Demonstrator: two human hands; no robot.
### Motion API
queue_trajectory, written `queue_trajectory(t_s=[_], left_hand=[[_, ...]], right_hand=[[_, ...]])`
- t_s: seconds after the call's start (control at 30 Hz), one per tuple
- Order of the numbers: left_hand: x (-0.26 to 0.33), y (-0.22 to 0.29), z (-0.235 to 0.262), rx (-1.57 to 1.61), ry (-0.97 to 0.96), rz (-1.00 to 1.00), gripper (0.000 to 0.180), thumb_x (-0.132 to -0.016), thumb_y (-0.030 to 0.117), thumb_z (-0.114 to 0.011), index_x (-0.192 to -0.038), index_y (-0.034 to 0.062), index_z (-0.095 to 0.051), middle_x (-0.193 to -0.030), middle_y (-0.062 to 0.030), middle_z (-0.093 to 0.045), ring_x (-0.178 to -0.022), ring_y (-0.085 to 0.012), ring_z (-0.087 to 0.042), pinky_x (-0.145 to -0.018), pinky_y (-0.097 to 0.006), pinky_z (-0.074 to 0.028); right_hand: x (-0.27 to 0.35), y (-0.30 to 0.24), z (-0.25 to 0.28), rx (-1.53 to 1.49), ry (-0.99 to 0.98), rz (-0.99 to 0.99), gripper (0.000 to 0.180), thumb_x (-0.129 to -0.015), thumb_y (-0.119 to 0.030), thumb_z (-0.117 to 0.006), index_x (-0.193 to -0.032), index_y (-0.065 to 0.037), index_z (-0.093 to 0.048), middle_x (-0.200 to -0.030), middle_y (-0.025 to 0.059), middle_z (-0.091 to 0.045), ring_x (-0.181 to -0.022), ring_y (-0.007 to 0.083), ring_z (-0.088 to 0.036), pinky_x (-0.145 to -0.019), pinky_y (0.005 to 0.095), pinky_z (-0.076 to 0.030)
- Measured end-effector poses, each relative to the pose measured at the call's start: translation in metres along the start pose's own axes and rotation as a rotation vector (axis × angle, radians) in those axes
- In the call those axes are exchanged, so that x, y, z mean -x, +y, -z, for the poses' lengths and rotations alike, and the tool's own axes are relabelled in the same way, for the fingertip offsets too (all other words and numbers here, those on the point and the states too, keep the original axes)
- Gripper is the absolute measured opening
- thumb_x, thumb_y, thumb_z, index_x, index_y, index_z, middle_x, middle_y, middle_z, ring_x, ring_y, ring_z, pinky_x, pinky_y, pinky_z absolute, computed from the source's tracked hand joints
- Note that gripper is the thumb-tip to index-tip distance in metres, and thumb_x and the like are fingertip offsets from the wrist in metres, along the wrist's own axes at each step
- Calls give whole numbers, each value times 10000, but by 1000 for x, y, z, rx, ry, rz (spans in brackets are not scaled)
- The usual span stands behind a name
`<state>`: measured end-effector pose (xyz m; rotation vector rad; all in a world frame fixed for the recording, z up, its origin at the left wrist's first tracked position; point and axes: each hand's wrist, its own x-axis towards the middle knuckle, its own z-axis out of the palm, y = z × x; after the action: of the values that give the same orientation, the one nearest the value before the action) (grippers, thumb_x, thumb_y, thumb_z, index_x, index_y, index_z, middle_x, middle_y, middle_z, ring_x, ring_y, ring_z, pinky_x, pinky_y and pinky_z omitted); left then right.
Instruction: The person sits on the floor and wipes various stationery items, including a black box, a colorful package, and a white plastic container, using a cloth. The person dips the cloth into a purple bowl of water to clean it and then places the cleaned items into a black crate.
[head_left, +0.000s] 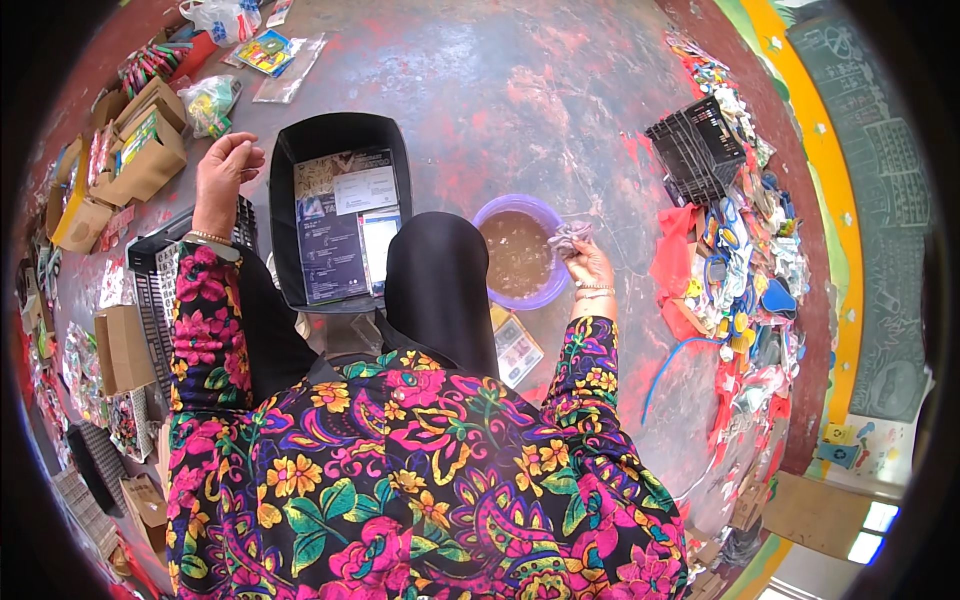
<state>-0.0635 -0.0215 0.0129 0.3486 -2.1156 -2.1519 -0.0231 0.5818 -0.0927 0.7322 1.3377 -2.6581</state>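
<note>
- One wet, limp scrap (571,237), light and slippery, is pinched by the right hand (590,268) fingers above the purple bowl (520,296).
- Left hand (222,172), at ten o'clock, holds nothing, fingers loosely curled.

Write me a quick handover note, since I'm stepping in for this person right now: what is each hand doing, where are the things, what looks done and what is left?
Right hand: holds a small wet grey wad at the rim of the purple bowl, which holds murky brown liquid.
Left hand: raised, fingers loosely curled, holding nothing, over the floor left of the black tray.
The tray lies between the knees with printed sheets in it.
Done: one wad is lifted out of the liquid.
Left: the sheets in the tray look dry and untouched; the pile of coloured scraps lies further right.
</note>
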Motion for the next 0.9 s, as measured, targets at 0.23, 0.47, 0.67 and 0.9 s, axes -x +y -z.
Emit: queue_trajectory(t_s=[0.23,0.47,0.67,0.9], left_hand=[[0,1,0,-1,2,4,180,-886,188,-520,-1002,70,-592,-815,-3,-621,-736,-75,-581,-641,-194,-442],[0,1,-4,28,18,-7,162,-883,169,-516,-975,61,-594,-798,-20,-622,-706,-85,-584,-626,-200,-458],[-1,-2,-3,60,25,7,158,-884,157,-511,-976,54,-587,-796,-30,-622,-690,-94,-592,-618,-206,-474],[-1,-1,-5,45,30,4,159,-883,158,-514,-977,53,-587,-792,-35,-623,-688,-97,-594,-613,-210,-475]], right_hand=[[40,-7,-33,-184,252,88,298,-718,-161,-733,-957,-91,-567,-993,65,-582,-890,220,-570,-811,476,-473],[34,-2,-26,-536,201,234,343,-717,-86,-690,-1011,-40,-521,-971,134,-566,-938,254,-545,-844,491,-479],[27,-5,-22,-485,45,183,392,-768,-71,-653,-1091,-28,-435,-984,157,-549,-754,207,-589,-465,213,-448],[42,-14,-41,-258,161,213,196,-810,-254,-643,-910,-113,-552,-735,53,-532,-528,128,-460,-351,213,-298]])
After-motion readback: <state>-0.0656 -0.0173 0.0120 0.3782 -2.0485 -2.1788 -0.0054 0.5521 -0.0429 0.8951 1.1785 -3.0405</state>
